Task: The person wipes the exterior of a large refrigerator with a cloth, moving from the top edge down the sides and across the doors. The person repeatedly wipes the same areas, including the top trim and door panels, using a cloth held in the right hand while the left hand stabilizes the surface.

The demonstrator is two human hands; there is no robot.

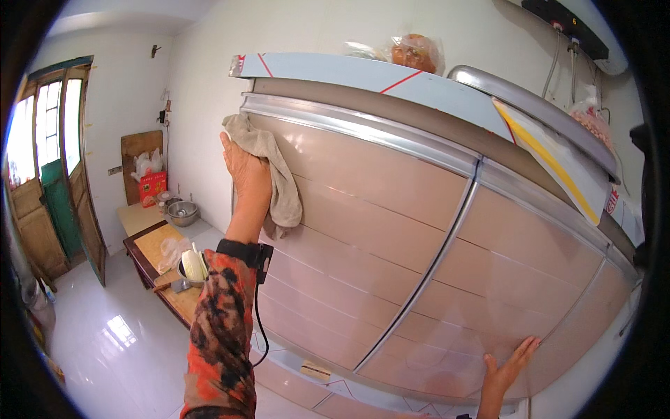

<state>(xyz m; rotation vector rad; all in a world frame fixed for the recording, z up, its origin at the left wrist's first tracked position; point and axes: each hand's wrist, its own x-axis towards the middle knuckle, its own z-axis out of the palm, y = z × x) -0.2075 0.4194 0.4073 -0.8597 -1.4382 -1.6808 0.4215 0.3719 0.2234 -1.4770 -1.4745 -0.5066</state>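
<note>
My left hand point(246, 167) presses a grey-beige cloth point(280, 178) against the upper left corner of a cabinet's pinkish-beige door point(361, 209), just below its metal top rail point(340, 123). Part of the cloth hangs down past the wrist, which wears a dark band with a cable. Low on the right, my right hand point(507, 369) rests against the neighbouring door panel point(502, 293) with its fingers spread and nothing in it.
On the cabinet top stand a metal basin point(534, 110) and a bagged round item point(417, 52). A power strip point(568, 26) hangs above right. At left, a wooden table point(157, 246) holds a cleaver point(180, 285) and a pot of vegetables point(193, 266); steel bowls point(183, 212) stand behind. A door point(57, 209) stands ajar.
</note>
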